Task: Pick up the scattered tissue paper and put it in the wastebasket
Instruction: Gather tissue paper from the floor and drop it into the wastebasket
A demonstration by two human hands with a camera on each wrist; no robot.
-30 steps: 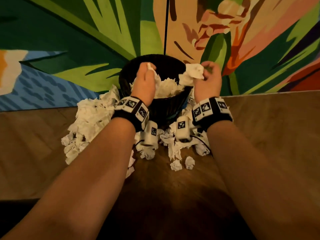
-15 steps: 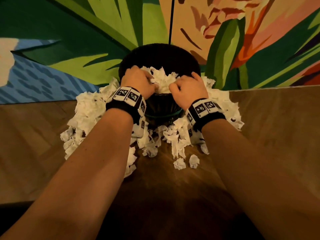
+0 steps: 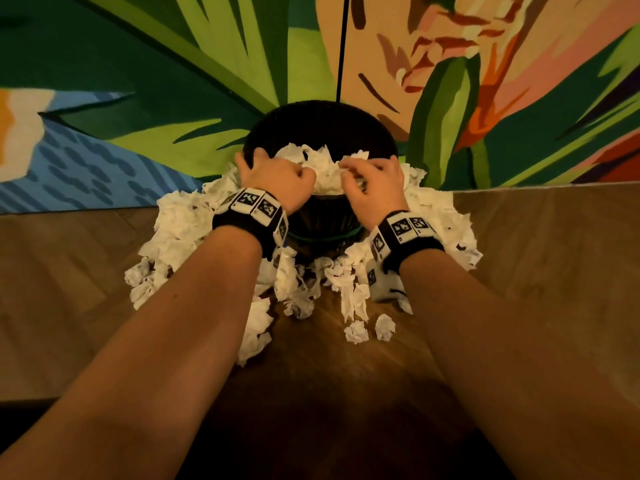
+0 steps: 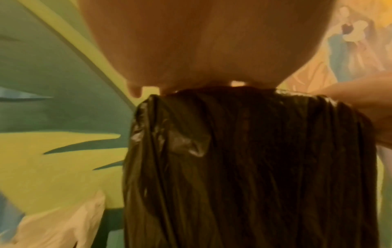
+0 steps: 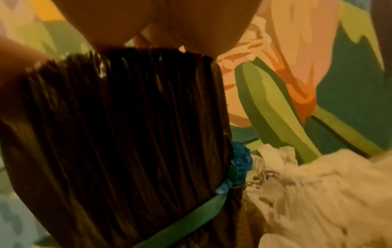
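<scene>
Both hands, left hand (image 3: pixel 277 178) and right hand (image 3: pixel 375 183), rest on tissue paper (image 3: pixel 320 169) heaped in the wastebasket (image 3: pixel 322 123), fingers curled into it.

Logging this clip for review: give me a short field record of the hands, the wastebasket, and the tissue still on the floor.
left hand: at the wastebasket's near rim, fingers curled into tissue
right hand: at the rim, fingers curled into tissue
wastebasket: black liner, tissue in wastebasket heaped to the rim
scattered tissue: piled on the wooden floor around the base, two small balls nearest the camera
task status: unfinished
</scene>
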